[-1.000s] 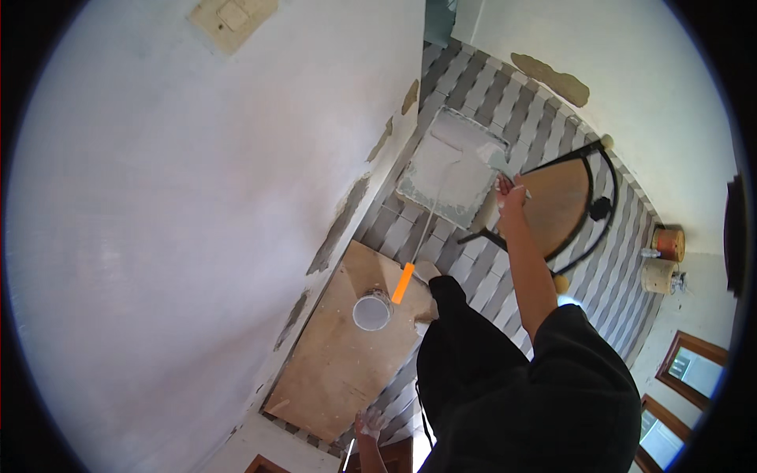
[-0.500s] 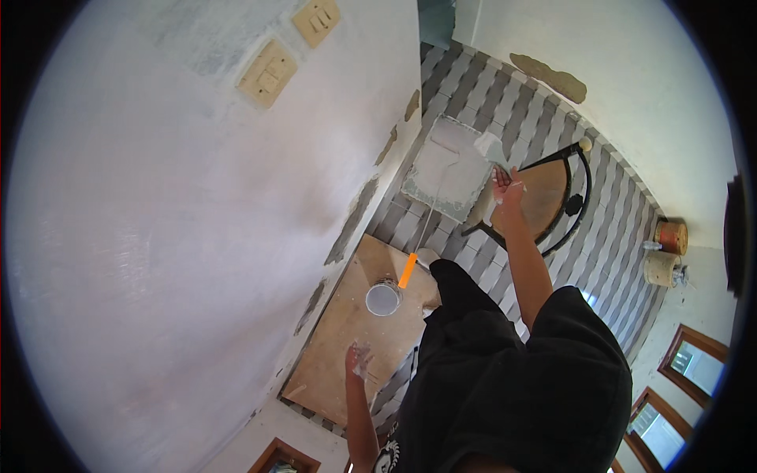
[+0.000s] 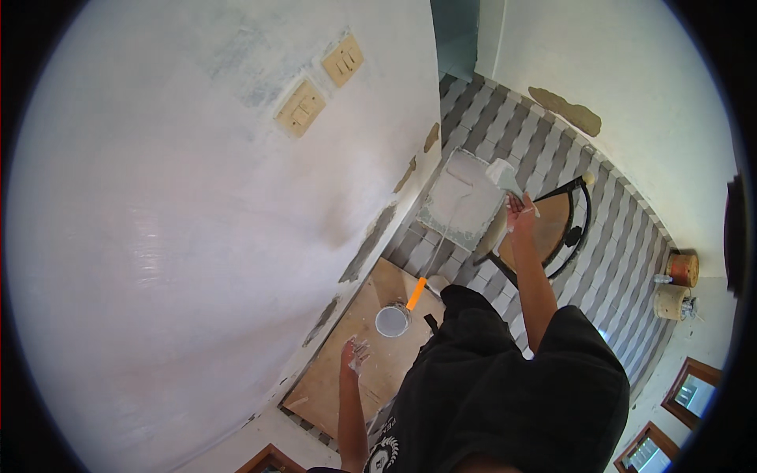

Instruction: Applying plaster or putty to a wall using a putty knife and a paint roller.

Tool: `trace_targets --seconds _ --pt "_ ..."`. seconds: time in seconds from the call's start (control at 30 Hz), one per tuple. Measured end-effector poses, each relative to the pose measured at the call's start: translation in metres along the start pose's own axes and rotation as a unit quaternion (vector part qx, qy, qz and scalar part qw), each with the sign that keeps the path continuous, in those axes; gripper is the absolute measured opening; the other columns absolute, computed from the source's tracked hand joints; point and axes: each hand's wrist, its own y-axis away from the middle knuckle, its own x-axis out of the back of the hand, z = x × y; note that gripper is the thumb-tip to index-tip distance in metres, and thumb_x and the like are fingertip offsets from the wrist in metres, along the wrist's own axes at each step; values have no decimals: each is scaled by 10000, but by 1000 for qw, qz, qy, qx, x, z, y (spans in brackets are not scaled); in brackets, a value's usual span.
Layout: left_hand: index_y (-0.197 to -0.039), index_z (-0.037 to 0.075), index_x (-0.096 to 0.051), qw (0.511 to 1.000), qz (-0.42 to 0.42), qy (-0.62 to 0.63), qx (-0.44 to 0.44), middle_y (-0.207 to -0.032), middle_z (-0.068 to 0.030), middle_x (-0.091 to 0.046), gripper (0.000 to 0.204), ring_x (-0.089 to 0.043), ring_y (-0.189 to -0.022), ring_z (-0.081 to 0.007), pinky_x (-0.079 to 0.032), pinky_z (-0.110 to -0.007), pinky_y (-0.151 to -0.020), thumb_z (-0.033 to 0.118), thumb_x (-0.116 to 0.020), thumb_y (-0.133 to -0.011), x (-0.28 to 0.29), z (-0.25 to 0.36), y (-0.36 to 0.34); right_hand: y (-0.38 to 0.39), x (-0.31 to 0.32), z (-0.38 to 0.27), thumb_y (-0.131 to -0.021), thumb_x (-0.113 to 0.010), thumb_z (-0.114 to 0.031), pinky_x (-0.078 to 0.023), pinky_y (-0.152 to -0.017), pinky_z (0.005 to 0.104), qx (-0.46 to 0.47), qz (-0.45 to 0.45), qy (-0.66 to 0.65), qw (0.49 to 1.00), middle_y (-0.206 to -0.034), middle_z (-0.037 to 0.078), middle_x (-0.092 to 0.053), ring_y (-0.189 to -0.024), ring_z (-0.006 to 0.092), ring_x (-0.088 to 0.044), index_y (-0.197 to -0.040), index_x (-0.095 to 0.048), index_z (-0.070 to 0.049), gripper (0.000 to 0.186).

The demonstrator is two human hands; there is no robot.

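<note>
A white-smeared, broad-headed tool [image 3: 503,173] is overhanging the right edge of the coated tray [image 3: 438,206]; my right hand [image 3: 520,213] is gripping its handle. An orange-handled roller [image 3: 416,292] is lying beside the bucket [image 3: 400,306]. Above the board [image 3: 386,359], my left hand [image 3: 355,354] is hovering, fingers spreading open.

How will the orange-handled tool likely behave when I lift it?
The orange-handled tool would probably stay stiff, since its long shaft looks thin and metallic. It may drip or smear, as its far end lies on the coated tray. It's probably light, being slender.
</note>
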Motion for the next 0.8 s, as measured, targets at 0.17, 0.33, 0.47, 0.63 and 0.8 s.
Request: trace_targets --seconds 0.17,0.33,0.47,0.63,0.8 --pt "-1399 155 -286 998 -27 17 -45 -1345 -172 -442 613 -457 -1202 -320 -339 -507 -972 493 -385 -897 -26 35 -1 10 -12 -20 -905 -559 -228 -524 -755 337 6 -64 40 997 -931 215 -616 -864 285 -628 -1146 -442 36 376" --pt "-1365 138 -343 978 -105 154 -90 -1362 -172 -422 620 -426 -1231 -354 -334 -510 -987 524 -405 -884 -83 77 22 23 -7 -26 -901 -565 -236 -515 -708 309 7 -65 40 997 -931 212 -615 -858 278 -630 -1181 -427 20 403" --pt "-1370 127 -346 954 -193 211 -90 -1379 -155 -408 599 -415 -1249 -309 -341 -510 -1000 510 -373 -910 -118 110 28 26 9 -36 -904 -559 -217 -515 -740 325 26 -80 57 995 -971 226 -603 -895 295 -623 -1226 -411 11 421" --pt "-1381 135 -339 894 -304 272 -186 -1424 -180 -335 732 -367 -1281 -378 -328 -545 -1012 593 -461 -823 -141 131 12 75 -21 -33 -891 -578 -180 -539 -794 365 10 -166 37 985 -948 220 -621 -863 293 -640 -1140 -478 -5 320" --pt "-1403 117 -297 862 -383 311 -118 -1453 -191 -278 775 -259 -1342 -371 -205 -543 -1079 556 -496 -796 -238 179 14 112 -40 -63 -869 -612 -152 -557 -754 364 -7 -134 28 991 -908 203 -632 -834 299 -649 -997 -519 -3 217"
